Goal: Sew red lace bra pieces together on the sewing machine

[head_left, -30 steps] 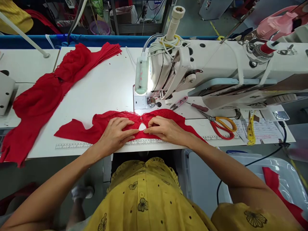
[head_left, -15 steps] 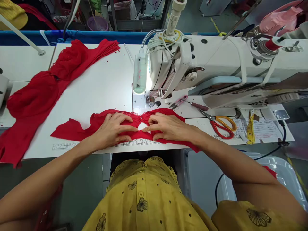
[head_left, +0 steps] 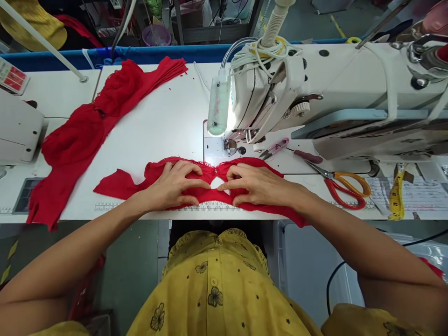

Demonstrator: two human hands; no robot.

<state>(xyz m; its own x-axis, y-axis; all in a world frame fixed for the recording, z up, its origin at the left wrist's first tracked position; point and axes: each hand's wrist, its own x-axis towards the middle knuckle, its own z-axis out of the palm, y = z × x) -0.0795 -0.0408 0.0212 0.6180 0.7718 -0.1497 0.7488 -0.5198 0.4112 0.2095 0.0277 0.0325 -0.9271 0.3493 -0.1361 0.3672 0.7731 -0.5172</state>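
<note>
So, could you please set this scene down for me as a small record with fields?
Left hand: spread, fingertips on the red garment
Right hand: spread, fingertips on the same garment
Gap: small opening in the garment between the hands, white table showing through
Machine: beyond the garment, lamp lit
Other garment: red, lying at left, near end over the table's edge
Right side: scissors, tape

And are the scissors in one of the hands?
No, the scissors lie on the table, while the left hand and right hand touch the red fabric.
</note>
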